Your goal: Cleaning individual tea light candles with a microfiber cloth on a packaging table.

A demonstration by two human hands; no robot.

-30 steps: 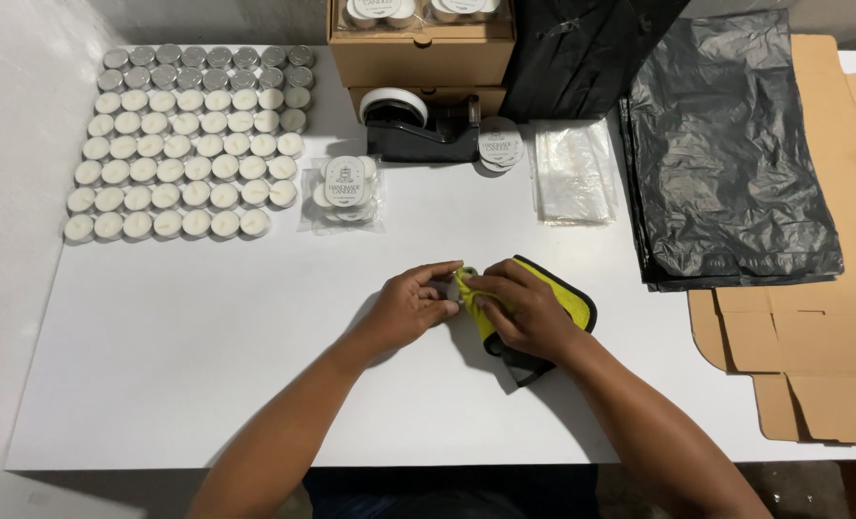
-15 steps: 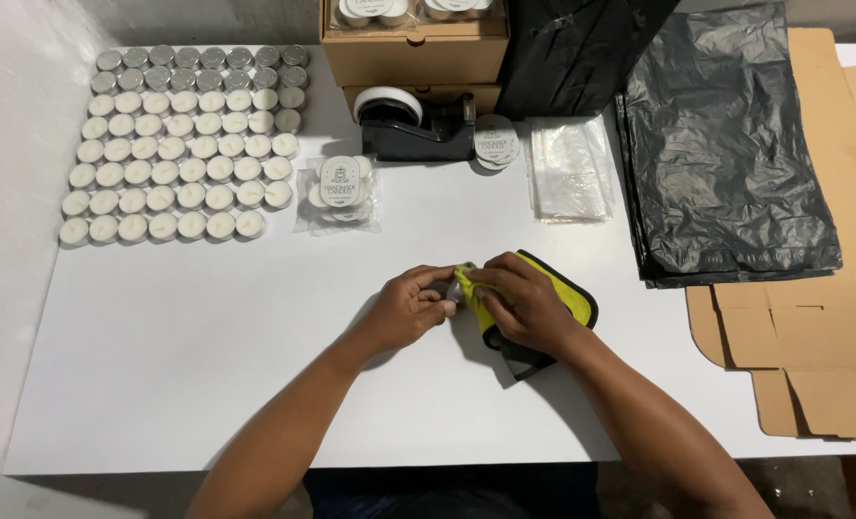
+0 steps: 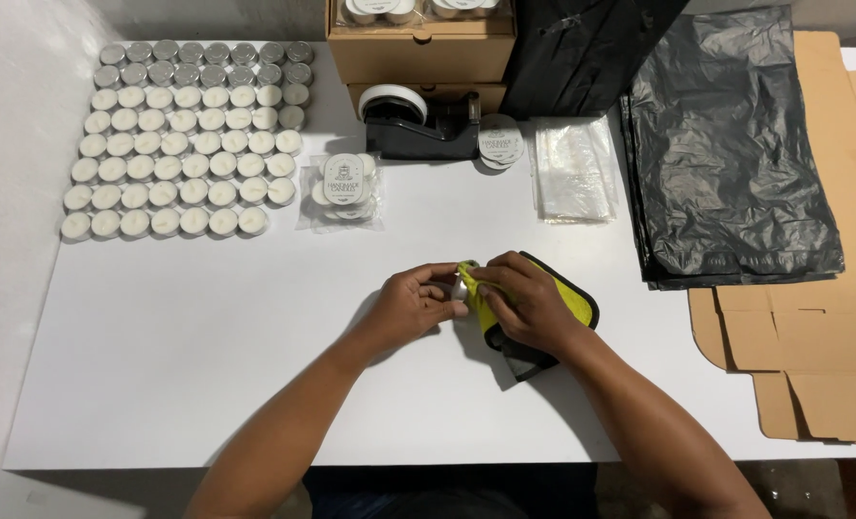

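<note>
**Two hands, one candle, one cloth**

Both hands meet at the middle of the white table point(image 3: 207, 365). The left hand point(image 3: 411, 306) pinches a small silver-cupped candle point(image 3: 459, 287) between thumb and fingers. The right hand point(image 3: 524, 300) grasps a yellow cloth point(image 3: 577, 298) with black edging and presses a fold of it against the candle. Most of the cloth lies on the table under that hand. Rows of candles point(image 3: 183, 144) sit well apart at the far left; a tape dispenser point(image 3: 418, 125) and black bags point(image 3: 726, 144) lie beyond.
</note>
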